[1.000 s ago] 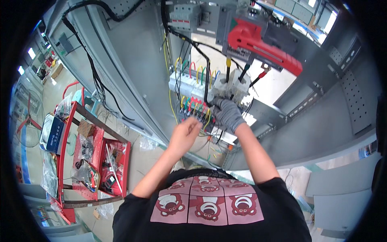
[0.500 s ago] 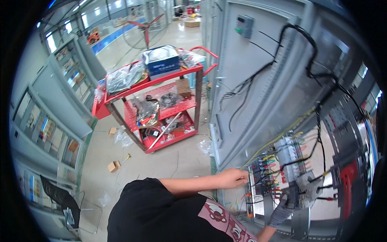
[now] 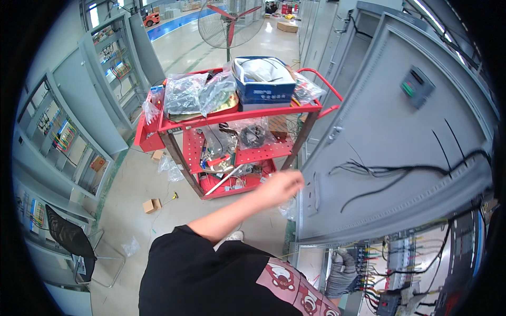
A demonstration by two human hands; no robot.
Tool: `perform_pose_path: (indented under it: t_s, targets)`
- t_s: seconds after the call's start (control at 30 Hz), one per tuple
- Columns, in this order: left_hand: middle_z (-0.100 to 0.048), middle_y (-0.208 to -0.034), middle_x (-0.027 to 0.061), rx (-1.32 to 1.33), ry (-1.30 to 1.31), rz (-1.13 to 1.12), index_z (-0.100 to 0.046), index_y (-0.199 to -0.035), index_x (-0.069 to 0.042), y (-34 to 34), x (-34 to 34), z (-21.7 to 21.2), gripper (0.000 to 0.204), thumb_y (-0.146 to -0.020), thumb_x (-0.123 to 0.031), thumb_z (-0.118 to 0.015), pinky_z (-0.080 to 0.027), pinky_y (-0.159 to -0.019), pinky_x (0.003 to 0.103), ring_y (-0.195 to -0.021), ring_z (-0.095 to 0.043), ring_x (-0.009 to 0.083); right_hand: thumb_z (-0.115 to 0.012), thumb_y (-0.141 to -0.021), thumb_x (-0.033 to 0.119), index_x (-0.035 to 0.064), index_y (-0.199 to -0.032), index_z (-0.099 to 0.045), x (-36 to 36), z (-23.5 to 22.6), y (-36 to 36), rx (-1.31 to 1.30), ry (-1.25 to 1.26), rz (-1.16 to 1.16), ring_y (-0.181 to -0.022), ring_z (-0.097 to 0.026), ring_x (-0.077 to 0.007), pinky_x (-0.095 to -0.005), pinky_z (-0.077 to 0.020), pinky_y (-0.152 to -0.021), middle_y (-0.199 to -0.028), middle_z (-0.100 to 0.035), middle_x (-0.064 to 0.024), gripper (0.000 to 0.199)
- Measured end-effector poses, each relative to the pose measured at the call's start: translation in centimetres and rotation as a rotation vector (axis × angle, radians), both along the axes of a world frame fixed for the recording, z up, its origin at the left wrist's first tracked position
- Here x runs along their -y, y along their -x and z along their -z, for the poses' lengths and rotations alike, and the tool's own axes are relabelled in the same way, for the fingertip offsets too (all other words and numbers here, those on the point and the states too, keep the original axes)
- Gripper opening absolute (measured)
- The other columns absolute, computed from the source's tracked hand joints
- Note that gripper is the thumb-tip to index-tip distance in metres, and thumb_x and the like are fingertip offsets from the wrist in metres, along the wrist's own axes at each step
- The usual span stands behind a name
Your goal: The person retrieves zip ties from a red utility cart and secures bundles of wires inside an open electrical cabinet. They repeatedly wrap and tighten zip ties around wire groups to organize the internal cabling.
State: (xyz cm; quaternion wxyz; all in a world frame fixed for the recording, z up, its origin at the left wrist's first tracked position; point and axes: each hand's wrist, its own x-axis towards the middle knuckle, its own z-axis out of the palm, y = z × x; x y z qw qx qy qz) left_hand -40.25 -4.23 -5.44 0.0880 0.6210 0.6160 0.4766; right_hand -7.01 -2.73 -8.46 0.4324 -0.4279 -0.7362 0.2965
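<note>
My bare left hand is raised in front of the red tool cart, left of the grey cabinet door. Its fingers are curled in, and whatever they may hold is too small to make out. Lower right, my right hand wears a grey glove. Its fingers look bent, beside a row of dark breakers with coloured wire ends; anything inside them is hidden. Farther right stands a grey terminal block among several wires. A bundle of black cables runs along the door.
The red cart carries a blue box, plastic bags and tools. Behind it stands a caged fan. A black mesh chair, open cabinets and a small cardboard box are at left.
My left hand has lifted away from the breakers, up and left toward the cart. My gloved right hand has shifted left to the breakers' near side. The view has turned left.
</note>
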Motion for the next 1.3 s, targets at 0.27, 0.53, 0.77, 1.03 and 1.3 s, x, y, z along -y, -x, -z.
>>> perform_pose_path:
  t_s: [0.27, 0.53, 0.77, 1.03, 1.3]
  targets:
    - [-0.059, -0.080, 0.0011, 0.165, -0.261, -0.619, -0.058, -0.095, -0.001, 32.0, 4.0, -7.3, 0.009, -0.088, -0.005, -0.054, -0.045, -0.068, 0.024, -0.073, -0.054, 0.0086, -0.064, -0.083, 0.007, 0.0077, -0.093, -0.068, -1.0, -1.7, 18.2, 0.137, -0.066, -0.332, -0.079, -0.064, -0.0236, -0.0331, -0.0501, -0.073, -0.086, -0.067, -0.0098, 0.011]
    - [-0.056, -0.103, 0.0141, -0.445, 0.095, -0.542, -0.066, -0.090, -0.009, 40.1, -0.8, -5.0, 0.012, -0.080, -0.012, -0.061, -0.041, -0.091, 0.039, -0.100, -0.052, 0.0322, -0.065, -0.084, 0.009, 0.0066, -0.093, -0.068, -1.7, -1.9, 25.4, 0.212, -0.169, -0.510, -0.069, -0.065, -0.0221, -0.0320, -0.0510, -0.065, -0.080, -0.067, -0.0099, 0.010]
    - [-0.059, -0.090, 0.0114, 0.132, 0.164, -0.372, -0.054, -0.105, -0.002, 39.6, 0.1, -4.3, 0.034, -0.077, -0.015, -0.068, -0.048, -0.071, 0.034, -0.079, -0.059, 0.0231, -0.066, -0.083, 0.010, 0.0084, -0.092, -0.068, -2.7, -1.8, 28.0, 0.194, -0.129, -0.512, -0.075, -0.065, -0.0256, -0.0342, -0.0509, -0.068, -0.082, -0.067, -0.0109, 0.009]
    - [-0.048, -0.072, 0.0113, -0.162, -0.101, -0.690, -0.048, -0.081, -0.004, 35.2, 3.3, -5.0, 0.016, -0.072, 0.008, -0.053, -0.042, -0.063, 0.038, -0.069, -0.054, 0.0286, -0.065, -0.082, 0.009, 0.0088, -0.095, -0.067, -4.9, -5.6, 34.9, 0.208, -0.229, -0.697, -0.076, -0.064, -0.0293, -0.0364, -0.0510, -0.070, -0.085, -0.066, -0.0116, 0.013]
    - [-0.045, -0.072, 0.0086, -0.562, -0.234, -0.555, -0.052, -0.075, -0.006, 32.3, 5.6, -3.3, 0.012, -0.069, 0.003, -0.057, -0.042, -0.061, 0.038, -0.070, -0.052, 0.0276, -0.062, -0.083, 0.009, 0.0047, -0.099, -0.064, -7.2, -14.7, 47.3, 0.060, -0.370, -0.823, -0.085, -0.063, -0.0327, -0.0389, -0.0505, -0.075, -0.093, -0.064, -0.0156, 0.017]
